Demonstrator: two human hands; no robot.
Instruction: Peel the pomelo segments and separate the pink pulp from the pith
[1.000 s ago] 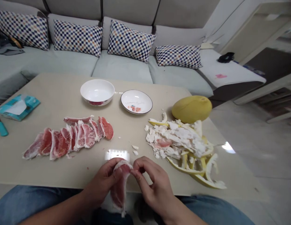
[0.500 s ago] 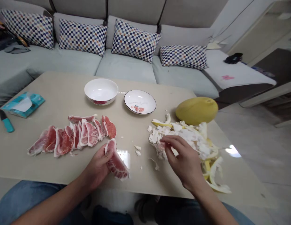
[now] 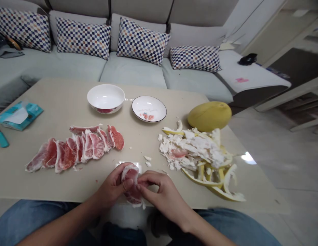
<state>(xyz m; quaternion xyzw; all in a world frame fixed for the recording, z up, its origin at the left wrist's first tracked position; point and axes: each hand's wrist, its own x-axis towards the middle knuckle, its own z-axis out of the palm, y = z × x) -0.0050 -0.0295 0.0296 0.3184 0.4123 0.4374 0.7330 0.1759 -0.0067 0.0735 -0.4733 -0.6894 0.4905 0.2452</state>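
My left hand (image 3: pixel 114 186) is closed around a pink pomelo segment (image 3: pixel 132 184) near the table's front edge. Against the segment's right side, my right hand (image 3: pixel 162 191) pinches with thumb and forefinger; its fingertips are on the white membrane. A row of pomelo segments (image 3: pixel 93 145), red and pale with white skin, lies to the left. On the right is a heap of torn white pith (image 3: pixel 192 147), with a reddish piece among it and yellow peel strips (image 3: pixel 225 194) along its front and side.
A whole yellow pomelo (image 3: pixel 209 116) rests behind the pith. Farther back stand a white bowl (image 3: pixel 106 94) and a plate (image 3: pixel 159 109) bearing small pink bits. Leftward lie a tissue pack (image 3: pixel 33 111) and a turquoise-handled knife (image 3: pixel 1 139). A cushioned sofa (image 3: pixel 79 66) lines the far side.
My right hand has come from the pith heap to the pomelo segment in my left hand. The left hand has turned the segment more upright. The view has shifted slightly right.
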